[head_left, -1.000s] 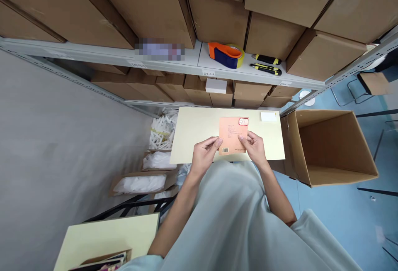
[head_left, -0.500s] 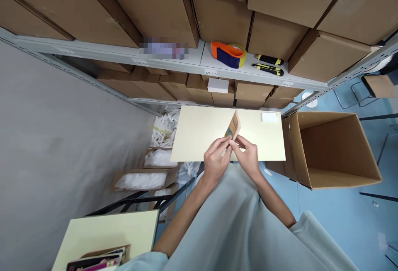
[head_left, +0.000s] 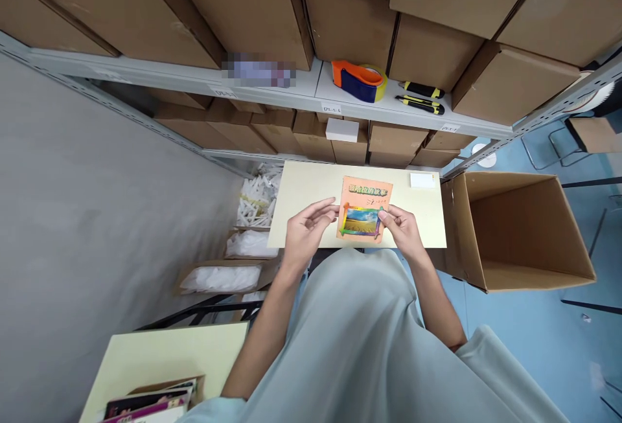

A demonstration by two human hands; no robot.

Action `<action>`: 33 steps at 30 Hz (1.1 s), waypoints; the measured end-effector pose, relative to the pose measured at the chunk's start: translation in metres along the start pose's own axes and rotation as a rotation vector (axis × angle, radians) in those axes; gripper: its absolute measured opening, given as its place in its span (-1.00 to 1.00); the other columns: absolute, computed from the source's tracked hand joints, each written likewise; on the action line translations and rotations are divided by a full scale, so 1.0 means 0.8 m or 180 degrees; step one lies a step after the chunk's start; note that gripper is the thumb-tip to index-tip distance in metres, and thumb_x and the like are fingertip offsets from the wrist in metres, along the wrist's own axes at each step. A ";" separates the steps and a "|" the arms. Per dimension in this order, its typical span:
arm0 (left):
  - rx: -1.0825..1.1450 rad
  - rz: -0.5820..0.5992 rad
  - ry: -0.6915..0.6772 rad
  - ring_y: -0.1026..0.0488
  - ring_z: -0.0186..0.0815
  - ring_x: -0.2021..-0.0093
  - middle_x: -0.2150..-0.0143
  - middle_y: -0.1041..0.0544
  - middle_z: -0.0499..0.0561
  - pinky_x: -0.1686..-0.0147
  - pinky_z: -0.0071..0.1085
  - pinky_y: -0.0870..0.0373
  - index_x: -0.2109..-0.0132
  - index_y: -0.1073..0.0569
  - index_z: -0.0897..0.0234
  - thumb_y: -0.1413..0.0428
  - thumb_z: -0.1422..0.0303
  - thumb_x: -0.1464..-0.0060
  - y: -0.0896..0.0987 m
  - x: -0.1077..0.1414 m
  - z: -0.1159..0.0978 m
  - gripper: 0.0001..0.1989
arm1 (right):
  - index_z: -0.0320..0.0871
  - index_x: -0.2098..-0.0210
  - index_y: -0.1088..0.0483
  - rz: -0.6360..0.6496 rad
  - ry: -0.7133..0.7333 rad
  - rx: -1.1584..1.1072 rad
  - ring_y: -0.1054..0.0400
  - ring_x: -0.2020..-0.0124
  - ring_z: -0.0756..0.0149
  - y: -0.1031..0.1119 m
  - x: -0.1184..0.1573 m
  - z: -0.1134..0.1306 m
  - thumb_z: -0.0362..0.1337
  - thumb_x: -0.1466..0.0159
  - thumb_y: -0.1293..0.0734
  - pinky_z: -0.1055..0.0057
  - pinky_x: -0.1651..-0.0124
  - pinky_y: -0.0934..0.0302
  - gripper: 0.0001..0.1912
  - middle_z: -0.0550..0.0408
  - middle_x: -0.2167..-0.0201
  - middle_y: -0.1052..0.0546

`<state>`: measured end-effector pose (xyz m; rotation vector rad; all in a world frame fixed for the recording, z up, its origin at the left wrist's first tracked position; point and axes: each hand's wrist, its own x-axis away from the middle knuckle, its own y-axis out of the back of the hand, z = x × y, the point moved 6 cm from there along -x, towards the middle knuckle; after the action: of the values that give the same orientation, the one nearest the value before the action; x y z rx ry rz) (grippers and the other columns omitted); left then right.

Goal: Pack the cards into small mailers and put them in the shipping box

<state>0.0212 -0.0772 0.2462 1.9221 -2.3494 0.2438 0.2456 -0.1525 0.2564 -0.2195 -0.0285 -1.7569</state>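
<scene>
An orange-pink book [head_left: 368, 197] with a field-and-sky picture on its cover is held face up above the cream table. My right hand [head_left: 405, 232] pinches its right edge, thumb on the cover and fingers underneath. By the left edge is my left hand [head_left: 307, 227], its thumb and index finger apart; one fingertip reaches the book's edge, and whether it goes beneath is hard to tell.
The cream table [head_left: 306, 183] bears a small white card pad [head_left: 422, 180]. To the right stands an open cardboard box [head_left: 527, 235]. A shelf ahead holds cartons, a tape dispenser [head_left: 359, 83] and utility knives [head_left: 420, 105]. Books [head_left: 150, 403] lie in a box at lower left.
The book has turned from nearly edge-on to cover up. My hands have moved apart, the left one to the left edge and the right one to the right edge.
</scene>
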 end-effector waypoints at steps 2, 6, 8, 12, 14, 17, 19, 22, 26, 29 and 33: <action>0.0057 0.0276 0.0194 -0.72 0.01 -0.01 0.07 -0.77 0.21 -0.11 -0.07 -0.69 0.01 -0.75 0.29 -0.48 -0.06 -0.03 -0.011 0.006 0.003 -0.44 | -0.14 0.09 -0.71 0.0027 0.0006 0.0008 -0.55 0.28 0.20 -0.002 0.001 -0.003 0.29 -0.33 -0.51 0.27 0.08 -0.55 -0.41 0.05 0.30 -0.69; 0.0050 0.0339 0.0321 -0.72 -0.01 0.05 0.12 -0.77 0.19 -0.03 -0.12 -0.70 0.10 -0.76 0.30 -0.50 -0.14 0.02 -0.021 0.016 0.013 -0.41 | -0.14 0.04 -0.71 0.0042 -0.0027 -0.0031 -0.60 0.27 0.18 -0.008 0.001 -0.016 0.30 -0.34 -0.50 0.23 0.04 -0.57 -0.39 0.04 0.28 -0.71; 0.0025 0.0211 0.0218 -0.72 -0.04 0.08 0.15 -0.77 0.17 0.00 -0.16 -0.71 0.09 -0.76 0.31 -0.50 -0.14 0.02 -0.019 0.018 0.018 -0.40 | -0.13 0.01 -0.71 -0.0081 -0.0110 -0.0036 -0.66 0.20 0.09 -0.008 0.000 -0.026 0.33 -0.31 -0.50 0.16 0.00 -0.60 -0.34 -0.01 0.21 -0.75; -0.0152 -0.0183 -0.0113 -0.72 -0.12 0.21 0.18 -0.77 0.14 0.11 -0.22 -0.73 0.07 -0.76 0.32 -0.46 -0.12 -0.04 -0.010 0.021 0.020 -0.42 | -0.12 -0.10 -0.68 -0.0921 0.0017 0.0158 -0.68 -0.11 -0.09 0.004 0.005 -0.028 0.33 -0.25 -0.54 0.00 -0.22 -0.58 -0.29 -0.14 -0.08 -0.76; -0.0309 -0.0426 -0.0274 -0.73 -0.12 0.19 0.13 -0.78 0.14 0.10 -0.21 -0.74 0.04 -0.76 0.32 -0.42 -0.09 -0.12 -0.007 0.024 0.016 -0.46 | -0.11 -0.20 -0.64 -0.1153 0.0147 0.0258 -0.65 -0.21 -0.10 0.002 0.014 -0.021 0.27 -0.32 -0.51 -0.05 -0.34 -0.52 -0.31 -0.16 -0.21 -0.69; -0.0657 -0.0641 -0.0504 -0.76 -0.09 0.12 0.03 -0.79 0.13 0.00 -0.14 -0.75 -0.03 -0.76 0.30 -0.36 0.01 -0.23 -0.013 0.033 0.005 -0.55 | -0.07 -0.24 -0.63 -0.0855 0.0164 0.0297 -0.64 -0.24 -0.08 -0.023 0.023 -0.014 0.25 -0.38 -0.47 -0.06 -0.38 -0.50 -0.34 -0.12 -0.26 -0.67; -0.0903 -0.0568 -0.0785 -0.76 -0.08 0.08 -0.02 -0.78 0.12 -0.08 -0.10 -0.74 -0.06 -0.77 0.26 -0.34 0.10 -0.29 -0.027 0.042 -0.004 -0.63 | -0.06 -0.23 -0.65 -0.0605 0.0169 0.0311 -0.63 -0.25 -0.07 -0.044 0.028 -0.012 0.25 -0.36 -0.48 -0.02 -0.36 -0.53 -0.35 -0.07 -0.26 -0.67; -0.1071 -0.0204 -0.1271 -0.75 -0.08 -0.06 -0.09 -0.77 0.11 -0.21 -0.07 -0.69 -0.10 -0.76 0.18 -0.28 0.23 -0.36 -0.051 0.056 -0.015 -0.73 | -0.06 -0.18 -0.67 -0.0544 0.0249 0.0347 -0.64 -0.22 -0.05 -0.059 0.028 -0.012 0.22 -0.33 -0.53 0.04 -0.29 -0.59 -0.38 -0.01 -0.22 -0.70; -0.0994 0.0245 -0.1302 -0.74 -0.11 -0.11 -0.11 -0.76 0.13 -0.23 -0.10 -0.69 -0.08 -0.76 0.16 -0.27 0.23 -0.40 -0.058 0.057 -0.012 -0.76 | -0.13 0.01 -0.72 -0.0749 0.0197 0.0244 -0.70 -0.01 -0.02 -0.045 0.016 -0.015 0.28 -0.33 -0.49 0.09 -0.15 -0.63 -0.40 0.00 0.03 -0.78; -0.0953 -0.0161 -0.1060 -0.73 -0.14 -0.03 -0.12 -0.74 0.19 -0.03 -0.19 -0.74 -0.13 -0.73 0.21 -0.33 0.13 -0.34 -0.027 0.039 -0.008 -0.66 | -0.15 0.05 -0.72 -0.0597 0.0099 0.0064 -0.71 0.04 -0.05 -0.032 0.007 -0.013 0.35 -0.28 -0.51 0.10 -0.07 -0.64 -0.33 -0.03 0.07 -0.78; -0.0720 -0.0170 -0.0598 -0.69 -0.12 0.00 -0.14 -0.71 0.24 0.05 -0.22 -0.71 -0.17 -0.70 0.25 -0.39 -0.08 -0.19 0.003 0.011 0.000 -0.41 | -0.12 0.03 -0.73 -0.0281 0.0046 -0.0059 -0.70 0.00 -0.06 -0.025 0.005 -0.002 0.33 -0.27 -0.53 0.10 -0.05 -0.64 -0.35 -0.01 0.07 -0.78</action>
<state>0.0167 -0.0855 0.2479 1.9689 -2.3126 -0.2076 0.2253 -0.1527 0.2577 -0.2217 -0.0116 -1.8473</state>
